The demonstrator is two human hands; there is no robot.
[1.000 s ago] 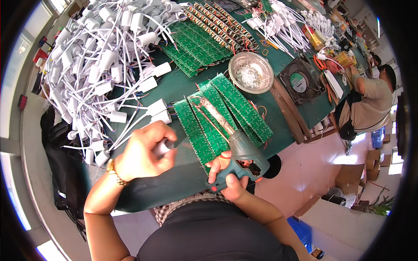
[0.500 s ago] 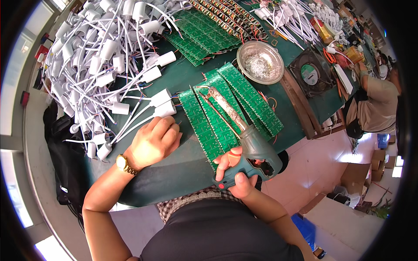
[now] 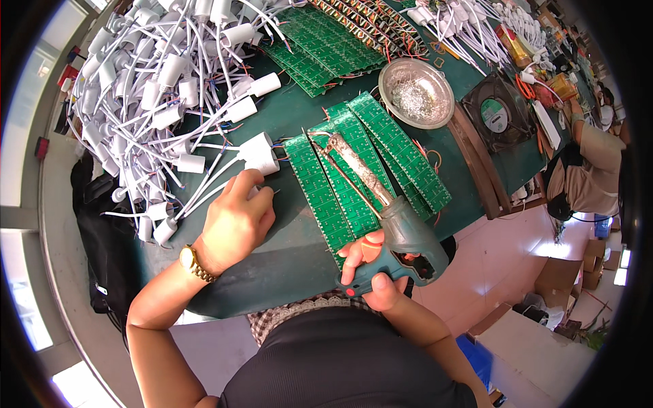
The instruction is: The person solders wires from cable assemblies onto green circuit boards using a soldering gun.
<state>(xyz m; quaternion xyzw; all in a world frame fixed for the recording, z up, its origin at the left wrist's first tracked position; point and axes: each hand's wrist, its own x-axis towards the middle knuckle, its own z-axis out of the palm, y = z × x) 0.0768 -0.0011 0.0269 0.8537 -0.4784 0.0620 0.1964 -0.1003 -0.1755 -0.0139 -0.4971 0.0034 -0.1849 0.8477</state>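
My right hand [image 3: 382, 291] is wrapped round the grip of a teal soldering gun [image 3: 410, 234], one finger by its orange trigger. Its long, worn metal barrel points up and left over several green circuit board panels [image 3: 314, 194], with the bent tip near their upper left. Curled fingers make my left hand [image 3: 239, 216] closed, just below white lamp sockets [image 3: 260, 153] whose thin wires reach the boards' left edge. Whatever those fingers pinch, if anything, is hidden. A gold watch [image 3: 195, 264] sits on that wrist.
A large heap of white corded sockets [image 3: 163, 102] covers the left side. Behind the boards lie more green panels [image 3: 326, 51]. A metal bowl of solder scraps [image 3: 416, 93] and a black fan [image 3: 498, 112] stand to the right. Another person [image 3: 588, 160] sits at the far right.
My left hand has moved slightly up toward the lamp sockets and now overlaps the lower one. The view has shifted a little; my right hand keeps the soldering gun over the boards.
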